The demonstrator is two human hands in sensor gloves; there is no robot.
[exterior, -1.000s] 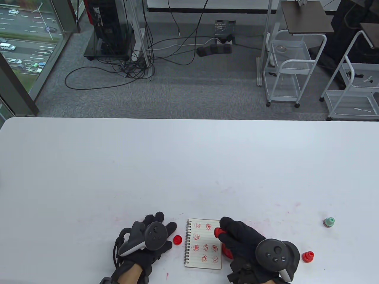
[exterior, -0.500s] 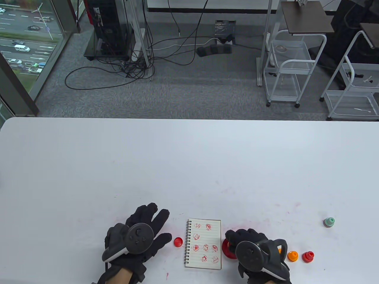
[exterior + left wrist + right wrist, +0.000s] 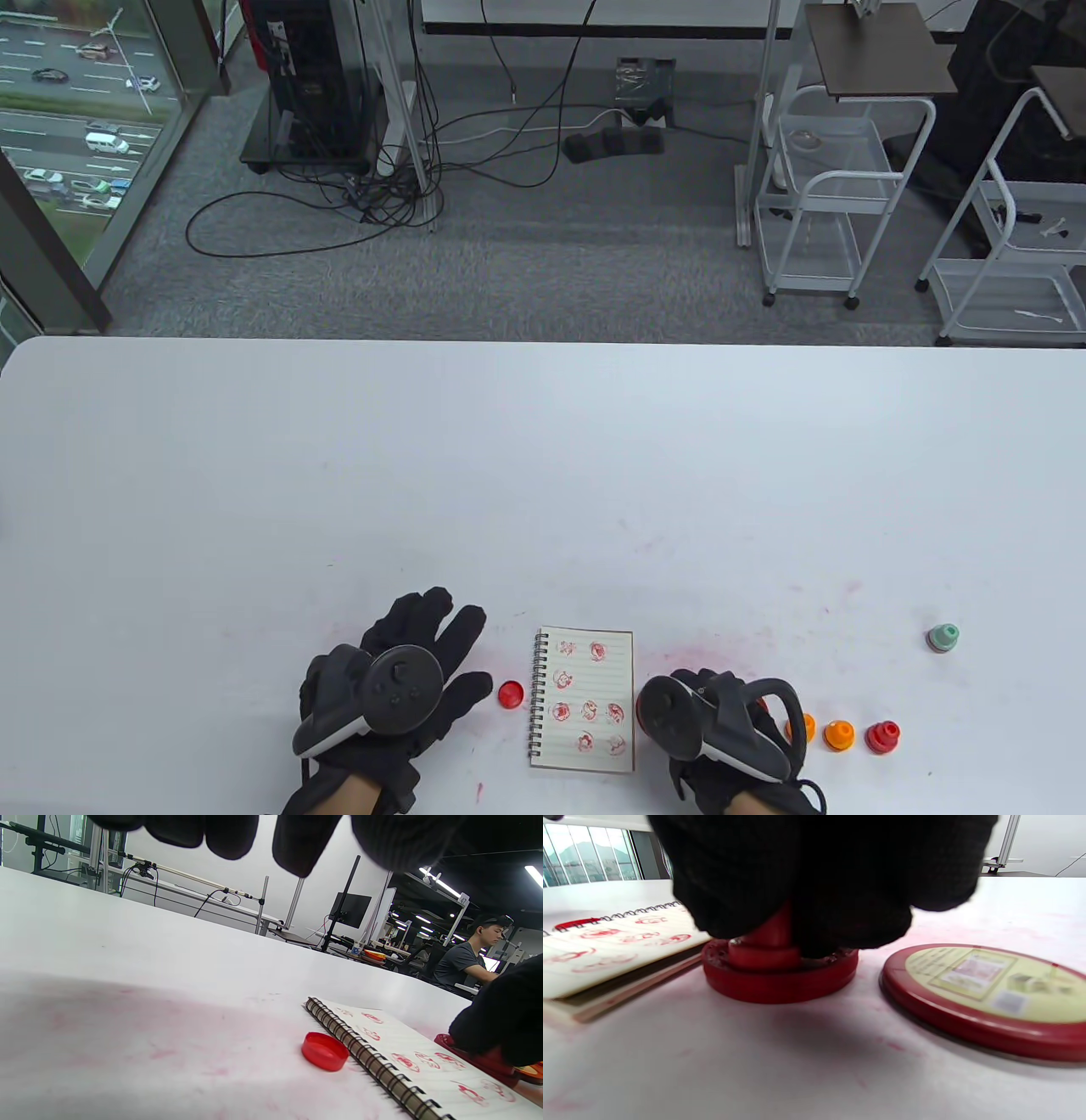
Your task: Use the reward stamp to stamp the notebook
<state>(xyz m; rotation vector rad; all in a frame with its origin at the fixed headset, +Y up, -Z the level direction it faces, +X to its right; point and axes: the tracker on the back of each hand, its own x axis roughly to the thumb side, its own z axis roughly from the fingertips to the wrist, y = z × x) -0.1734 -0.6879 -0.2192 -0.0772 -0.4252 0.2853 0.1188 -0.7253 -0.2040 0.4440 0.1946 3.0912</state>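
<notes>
While gripped, stamp (image 3: pixel 768 942) stands upright, face down.

The white table (image 3: pixel 543 475), smeared pink near its six o'clock edge, carries an open spiral notebook (image 3: pixel 584 700) with a red cap (image 3: pixel 509 694) just at its nine o'clock side. At the notebook's three o'clock sit a red ink pad (image 3: pixel 780 978) and a red lid (image 3: pixel 988 1001), then an orange stamp (image 3: pixel 838 734), a red stamp (image 3: pixel 883 737), and farther off toward two o'clock a green stamp (image 3: pixel 943 637).

red stamp (image 3: pixel 768 942), lined notebook (image 3: pixel 585 700), red prints
</notes>
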